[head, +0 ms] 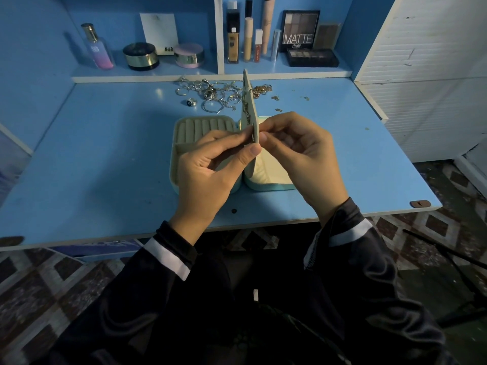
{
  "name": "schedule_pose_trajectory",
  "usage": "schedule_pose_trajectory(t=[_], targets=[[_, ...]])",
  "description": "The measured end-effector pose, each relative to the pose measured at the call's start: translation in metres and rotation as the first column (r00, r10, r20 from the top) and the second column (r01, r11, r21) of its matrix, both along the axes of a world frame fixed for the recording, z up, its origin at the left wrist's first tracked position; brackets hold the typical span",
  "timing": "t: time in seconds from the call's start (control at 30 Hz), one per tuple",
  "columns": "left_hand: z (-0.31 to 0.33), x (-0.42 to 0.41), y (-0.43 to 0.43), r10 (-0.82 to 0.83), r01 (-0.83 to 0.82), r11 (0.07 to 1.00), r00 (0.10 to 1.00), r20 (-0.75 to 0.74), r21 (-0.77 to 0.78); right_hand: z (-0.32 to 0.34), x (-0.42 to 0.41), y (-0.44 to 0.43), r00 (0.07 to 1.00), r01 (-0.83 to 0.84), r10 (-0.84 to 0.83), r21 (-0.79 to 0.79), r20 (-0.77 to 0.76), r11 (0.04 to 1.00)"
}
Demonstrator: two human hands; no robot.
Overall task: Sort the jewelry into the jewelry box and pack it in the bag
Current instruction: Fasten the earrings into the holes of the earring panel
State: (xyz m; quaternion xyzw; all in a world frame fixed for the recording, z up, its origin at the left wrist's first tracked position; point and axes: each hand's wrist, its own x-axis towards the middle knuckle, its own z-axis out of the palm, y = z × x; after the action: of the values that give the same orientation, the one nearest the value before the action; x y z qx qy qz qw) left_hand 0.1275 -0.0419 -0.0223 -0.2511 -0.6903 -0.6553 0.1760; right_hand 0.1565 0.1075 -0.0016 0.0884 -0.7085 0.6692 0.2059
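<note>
Your left hand (208, 164) and right hand (297, 154) both pinch the upright flap (249, 106) of the open jewelry box (200, 127) on the table (105, 154), maybe pinning a piece on; next, reach gently for the jewelry pile (216, 93) behind.

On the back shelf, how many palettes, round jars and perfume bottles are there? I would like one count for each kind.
Palettes: 3
Round jars: 2
Perfume bottle: 1
Total: 6

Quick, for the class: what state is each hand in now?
Left hand: pinching the upright divider panel.
Right hand: pinching the panel's near edge; any jewelry in its grip cannot be told.
</note>
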Motion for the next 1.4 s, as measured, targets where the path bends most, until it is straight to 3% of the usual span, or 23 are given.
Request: schedule_pose_trajectory(t=[0.23,0.43,0.77,0.9,1.13,1.4], targets=[[0.001,0.001,0.0,-0.008,0.007,1.0,1.0,0.024,0.013,0.0,0.0,0.006,0.999,-0.027,0.028,-0.023,0.038,0.999],[0.003,0.002,0.004,-0.049,0.049,0.999,0.998,0.036,0.005,0.008,0.0,0.013,0.996,0.056,-0.055,-0.008,0.067,0.998],[0.005,-0.006,0.015,-0.125,0.129,0.989,0.991,0.05,-0.077,0.015,-0.007,0.031,0.99,0.015,-0.024,0.067,0.14,0.998],[0.0,-0.021,0.016,-0.078,0.093,0.976,0.994,0.083,-0.199,0.016,-0.006,0.043,0.982,-0.011,-0.011,0.115,0.188,0.993],[0.003,-0.031,0.026,-0.04,0.058,0.792,0.998,0.043,-0.607,0.009,0.007,0.058,0.973,-0.003,-0.028,0.137,0.227,0.991],[0.008,-0.031,0.032,-0.096,0.095,0.543,0.994,0.051,-0.835,-0.019,0.019,0.069,0.945,0.053,-0.133,0.261,0.298,0.964]])
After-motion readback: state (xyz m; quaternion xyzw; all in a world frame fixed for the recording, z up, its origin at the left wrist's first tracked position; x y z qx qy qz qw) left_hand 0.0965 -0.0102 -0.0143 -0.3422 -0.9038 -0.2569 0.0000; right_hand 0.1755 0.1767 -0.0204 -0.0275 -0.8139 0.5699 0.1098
